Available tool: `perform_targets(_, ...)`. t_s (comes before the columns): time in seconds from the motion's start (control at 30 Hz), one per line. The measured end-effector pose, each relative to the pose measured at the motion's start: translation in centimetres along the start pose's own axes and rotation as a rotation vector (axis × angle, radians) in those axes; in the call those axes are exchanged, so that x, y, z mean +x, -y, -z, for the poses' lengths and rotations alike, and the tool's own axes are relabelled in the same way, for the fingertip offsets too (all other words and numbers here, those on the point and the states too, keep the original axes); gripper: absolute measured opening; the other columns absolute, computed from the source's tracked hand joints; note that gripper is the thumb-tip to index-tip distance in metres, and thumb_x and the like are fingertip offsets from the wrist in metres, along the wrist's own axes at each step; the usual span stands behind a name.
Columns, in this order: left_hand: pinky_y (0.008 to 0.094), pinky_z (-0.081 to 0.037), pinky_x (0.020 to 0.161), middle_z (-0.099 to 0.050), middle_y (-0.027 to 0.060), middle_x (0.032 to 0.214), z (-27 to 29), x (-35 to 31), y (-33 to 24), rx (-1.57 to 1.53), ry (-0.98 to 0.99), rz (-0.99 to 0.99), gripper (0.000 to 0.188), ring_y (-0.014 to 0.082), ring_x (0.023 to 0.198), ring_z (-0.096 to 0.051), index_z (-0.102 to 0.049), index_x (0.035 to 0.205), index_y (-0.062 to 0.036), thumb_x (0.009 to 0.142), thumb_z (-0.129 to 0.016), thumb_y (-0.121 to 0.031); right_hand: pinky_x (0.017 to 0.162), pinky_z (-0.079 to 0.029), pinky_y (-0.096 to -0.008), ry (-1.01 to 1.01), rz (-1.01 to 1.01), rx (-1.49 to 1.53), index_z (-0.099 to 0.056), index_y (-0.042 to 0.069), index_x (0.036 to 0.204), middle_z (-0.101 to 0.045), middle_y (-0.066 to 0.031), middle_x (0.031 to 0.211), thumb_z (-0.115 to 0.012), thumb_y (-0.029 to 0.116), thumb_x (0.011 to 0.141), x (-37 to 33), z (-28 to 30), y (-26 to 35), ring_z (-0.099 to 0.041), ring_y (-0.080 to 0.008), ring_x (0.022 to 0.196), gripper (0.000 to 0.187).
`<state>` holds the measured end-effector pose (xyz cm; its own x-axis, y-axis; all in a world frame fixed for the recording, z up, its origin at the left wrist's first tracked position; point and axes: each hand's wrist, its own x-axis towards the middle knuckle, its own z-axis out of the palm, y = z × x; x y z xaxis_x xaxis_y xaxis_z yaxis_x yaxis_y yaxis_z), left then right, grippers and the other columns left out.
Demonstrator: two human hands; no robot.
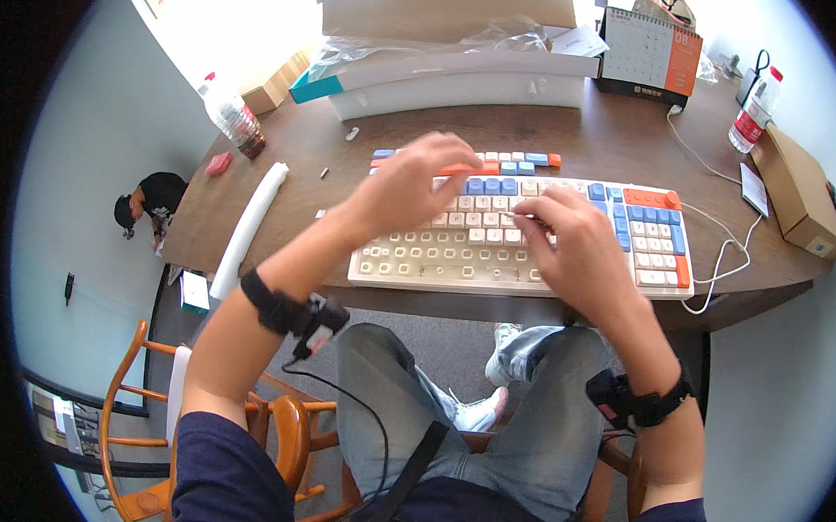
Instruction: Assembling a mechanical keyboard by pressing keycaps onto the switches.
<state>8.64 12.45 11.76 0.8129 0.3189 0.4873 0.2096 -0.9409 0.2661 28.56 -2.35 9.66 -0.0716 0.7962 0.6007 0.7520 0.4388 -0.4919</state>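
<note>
A white keyboard (pixel 520 282) lies along the table's front edge. Its upper rows carry cream, blue and orange keycaps; much of its lower left shows bare switch sockets. Behind it is a row of loose keycaps (pixel 536 160), blue, cream and orange. My left hand (pixel 420 179) is over the left part of this row, fingers bent and thumb apart, closest to a long orange keycap (pixel 485 168). My right hand (pixel 573 238) hovers over the middle of the keyboard, thumb and index finger pinched together. Something small and thin shows at those fingertips, too small to name.
At the back stands a long open box (pixel 463 93) with plastic wrap. A desk calendar (pixel 646 54), two bottles (pixel 230 115) and a brown carton (pixel 802 192) surround it. A white roll (pixel 249 230) lies left; a white cable (pixel 738 245) curls at right. Another person (pixel 150 203) is far left.
</note>
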Motion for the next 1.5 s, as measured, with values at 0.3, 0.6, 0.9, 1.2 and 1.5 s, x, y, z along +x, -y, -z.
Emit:
perform_targets(0.3, 0.0444, -0.038, 0.107, -0.061, 0.0116, 0.128, -2.7, -5.3, -2.8, -0.012, -0.139, 0.042, 0.03, 0.0315, 0.125, -0.053, -0.069, 0.111, -0.0094, 0.086, -0.076, -0.025, 0.084, -0.051, -0.045, 0.262, 0.037, -0.143, -0.071, -0.002, 0.088, -0.066, -0.0176, 0.088, -0.065, 0.013, 0.089, 2.3, 0.4, 1.2, -0.064, -0.0355, 0.09, 0.016)
perform_targets(0.6, 0.0445, -0.039, 0.108, -0.063, 0.012, 0.124, -2.9, -5.6, -2.7, -0.046, -0.142, 0.021, 0.026, 0.0328, 0.123, -0.054, -0.07, 0.107, -0.0079, 0.084, -0.075, -0.019, 0.084, -0.05, -0.0438, 0.383, 0.148, -0.377, -0.072, -0.002, 0.088, -0.066, -0.0159, 0.088, -0.065, 0.01, 0.088, 3.6, -0.3, 2.6, -0.062, -0.0348, 0.091, 0.014)
perform_targets(0.9, 0.044, -0.04, 0.107, -0.064, 0.0119, 0.122, -3.3, -5.5, -2.4, -0.059, -0.184, 0.0, 0.026, 0.0312, 0.12, -0.057, -0.07, 0.105, -0.0067, 0.084, -0.076, -0.02, 0.088, -0.051, -0.0423, 0.406, 0.206, -0.432, -0.07, -0.001, 0.084, -0.066, -0.0156, 0.092, -0.062, 0.009, 0.086, 4.0, -0.2, 2.8, -0.063, -0.0315, 0.095, 0.013)
perform_targets(1.2, 0.0442, -0.04, 0.106, -0.064, 0.0118, 0.121, -3.4, -5.7, -2.3, -0.042, -0.2, -0.002, 0.025, 0.0313, 0.12, -0.057, -0.071, 0.104, -0.0071, 0.084, -0.076, -0.021, 0.088, -0.051, -0.0434, 0.416, 0.153, -0.356, -0.069, -0.001, 0.084, -0.066, -0.0162, 0.092, -0.064, 0.009, 0.086, 3.5, -0.6, 2.6, -0.063, -0.0338, 0.095, 0.011)
perform_targets(1.5, 0.0436, -0.041, 0.105, -0.064, 0.0104, 0.123, -3.2, -5.6, -2.3, -0.049, -0.19, 0.019, 0.025, 0.0318, 0.119, -0.056, -0.071, 0.104, -0.0075, 0.084, -0.076, -0.02, 0.089, -0.05, -0.0434, 0.486, 0.194, -0.398, -0.069, -0.001, 0.087, -0.065, -0.0169, 0.094, -0.061, 0.006, 0.086, 4.3, -0.7, 3.1, -0.062, -0.0328, 0.098, 0.01)
